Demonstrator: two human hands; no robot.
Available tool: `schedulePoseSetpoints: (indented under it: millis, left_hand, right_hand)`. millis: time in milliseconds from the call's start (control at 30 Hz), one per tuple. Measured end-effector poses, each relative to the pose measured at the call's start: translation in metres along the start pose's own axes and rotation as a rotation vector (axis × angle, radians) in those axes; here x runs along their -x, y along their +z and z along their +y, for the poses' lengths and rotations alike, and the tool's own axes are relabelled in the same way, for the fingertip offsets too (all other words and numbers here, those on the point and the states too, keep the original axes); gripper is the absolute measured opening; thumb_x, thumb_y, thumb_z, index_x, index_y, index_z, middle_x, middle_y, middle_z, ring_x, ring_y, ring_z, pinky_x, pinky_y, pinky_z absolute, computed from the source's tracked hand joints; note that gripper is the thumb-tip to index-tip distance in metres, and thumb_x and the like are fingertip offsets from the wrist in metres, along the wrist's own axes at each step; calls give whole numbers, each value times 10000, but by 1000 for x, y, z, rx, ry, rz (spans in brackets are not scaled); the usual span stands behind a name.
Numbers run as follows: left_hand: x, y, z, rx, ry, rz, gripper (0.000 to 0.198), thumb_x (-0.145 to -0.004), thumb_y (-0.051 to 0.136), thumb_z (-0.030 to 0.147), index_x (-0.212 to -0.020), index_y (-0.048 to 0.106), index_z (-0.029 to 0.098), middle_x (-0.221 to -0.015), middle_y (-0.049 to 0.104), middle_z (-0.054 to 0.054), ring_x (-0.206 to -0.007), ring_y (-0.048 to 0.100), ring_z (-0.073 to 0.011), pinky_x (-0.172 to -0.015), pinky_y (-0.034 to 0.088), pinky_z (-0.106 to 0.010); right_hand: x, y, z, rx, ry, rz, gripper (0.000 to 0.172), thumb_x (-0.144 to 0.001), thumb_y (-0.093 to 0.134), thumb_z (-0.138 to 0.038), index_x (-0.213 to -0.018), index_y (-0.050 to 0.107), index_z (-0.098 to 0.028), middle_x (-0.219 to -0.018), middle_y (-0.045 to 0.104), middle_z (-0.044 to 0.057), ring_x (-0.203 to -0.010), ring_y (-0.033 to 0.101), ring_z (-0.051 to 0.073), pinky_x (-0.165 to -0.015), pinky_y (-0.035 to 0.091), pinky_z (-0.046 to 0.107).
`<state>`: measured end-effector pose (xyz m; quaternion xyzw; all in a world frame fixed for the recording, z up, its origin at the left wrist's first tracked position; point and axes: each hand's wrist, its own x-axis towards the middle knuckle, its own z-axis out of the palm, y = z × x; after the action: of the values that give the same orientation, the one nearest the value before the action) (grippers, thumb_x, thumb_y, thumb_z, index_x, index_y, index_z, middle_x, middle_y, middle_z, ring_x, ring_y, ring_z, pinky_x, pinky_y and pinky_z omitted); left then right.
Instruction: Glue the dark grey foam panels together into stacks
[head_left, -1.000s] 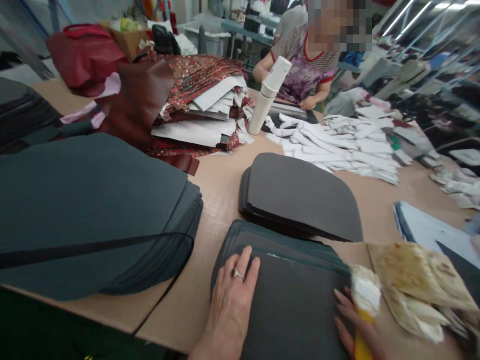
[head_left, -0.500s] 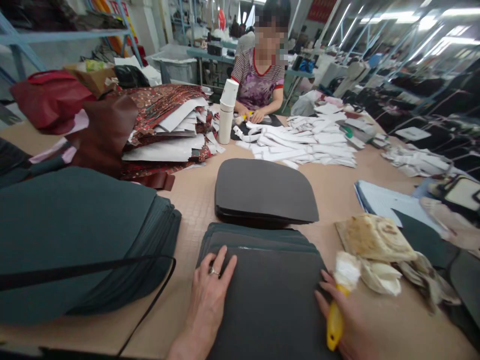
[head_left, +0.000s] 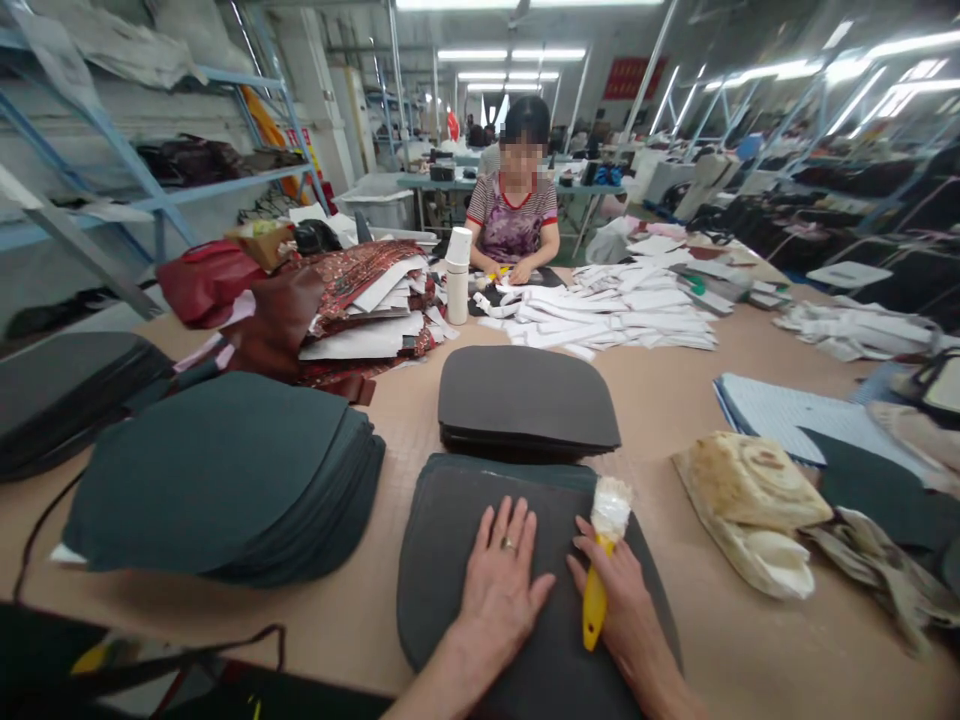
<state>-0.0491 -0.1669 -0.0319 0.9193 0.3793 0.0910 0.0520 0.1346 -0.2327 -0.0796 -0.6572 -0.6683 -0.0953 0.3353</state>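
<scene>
My left hand (head_left: pixel 502 580) lies flat with its fingers spread on the top dark grey panel of a stack (head_left: pixel 442 560) right in front of me. My right hand (head_left: pixel 619 600) rests on the same panel beside it. Under the right hand's fingers lies a yellow-handled brush (head_left: pixel 600 570), its white bristles pointing away from me. A second stack of dark grey panels (head_left: pixel 525 400) sits just beyond.
A tall stack of dark green panels (head_left: pixel 217 480) stands to my left. Glue-stained paper (head_left: pixel 750 490) lies at right. Across the table a person (head_left: pixel 514 215) works among white strips (head_left: pixel 615 310), near a white cup stack (head_left: pixel 457 275) and patterned leather (head_left: pixel 352 290).
My head has lifted, so more of the room shows. Both hands moved from the panel's edges to its middle, close together. The brush came along with the right hand.
</scene>
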Motion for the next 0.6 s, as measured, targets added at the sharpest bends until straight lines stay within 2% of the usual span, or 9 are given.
schedulePoseSetpoints:
  millis: [100, 167, 200, 267, 333, 367, 433, 500, 600]
  left_hand:
    - [29, -7, -42, -130, -208, 95, 567, -875, 410, 383, -1362, 331, 105, -1429, 346, -158, -1332, 286, -281, -1046, 342, -483]
    - [39, -20, -60, -222, -387, 188, 546, -888, 380, 378, -1327, 379, 53, -1376, 408, -211, -1324, 288, -323, -1035, 328, -531]
    - [39, -26, -61, -247, -410, 217, 530, -892, 374, 359, -1321, 388, 47, -1377, 405, -216, -1332, 263, -332, -1038, 315, -539]
    - [29, -31, -46, -238, -335, 222, 511, -895, 372, 311, -1359, 342, 99, -1444, 317, -165, -1359, 195, -310, -1059, 298, -509]
    - [15, -25, -23, -164, -134, 143, 543, -888, 386, 368, -1389, 290, 183, -1480, 270, -83, -1367, 190, -269, -1077, 292, -461]
    - [8, -20, -13, -134, -124, 107, 555, -883, 382, 420, -1379, 315, 183, -1471, 294, -81, -1359, 221, -267, -1078, 290, -458]
    - [2, -12, -6, -104, -199, 86, 601, -853, 403, 495, -1352, 370, 162, -1441, 352, -102, -1336, 282, -275, -1068, 302, -455]
    - [6, -17, -15, -113, -344, 119, 577, -842, 432, 470, -1304, 441, 125, -1386, 429, -142, -1297, 348, -296, -1040, 327, -468]
    - [26, -58, -48, -166, -484, 206, 421, -878, 388, 292, -1249, 495, 125, -1314, 504, -154, -1237, 421, -289, -989, 365, -469]
  right_hand:
    - [1, -1, 1, 0, -9, 10, 151, -870, 482, -290, -953, 569, -196, -1121, 636, 117, -1012, 608, 249, -833, 508, 440]
    - [0, 0, 0, 10, -23, 26, 153, -877, 468, -289, -931, 573, -192, -1107, 640, 118, -996, 612, 249, -820, 512, 440]
    - [0, 1, 1, 19, -37, 39, 160, -882, 459, -292, -919, 576, -190, -1092, 645, 119, -980, 617, 248, -808, 515, 439]
    - [0, 5, 2, 39, -65, 66, 184, -889, 443, -305, -905, 580, -184, -1066, 652, 124, -960, 624, 251, -791, 520, 442]
    - [0, 10, 5, 45, -92, 76, 207, -894, 432, -315, -903, 584, -175, -1057, 653, 134, -963, 624, 256, -789, 520, 449]
    - [0, 12, 6, 40, -106, 75, 213, -895, 430, -317, -900, 586, -173, -1055, 653, 137, -968, 623, 257, -790, 521, 451]
    - [0, 15, 8, 20, -130, 60, 214, -893, 433, -315, -889, 589, -170, -1055, 653, 141, -969, 624, 254, -790, 524, 446]
    - [0, 16, 11, -5, -144, 71, 211, -889, 441, -319, -872, 592, -172, -1043, 657, 137, -946, 634, 245, -776, 533, 428]
    - [0, 19, 16, -53, -165, 129, 207, -875, 470, -329, -862, 603, -171, -1014, 667, 129, -899, 651, 233, -739, 548, 391]
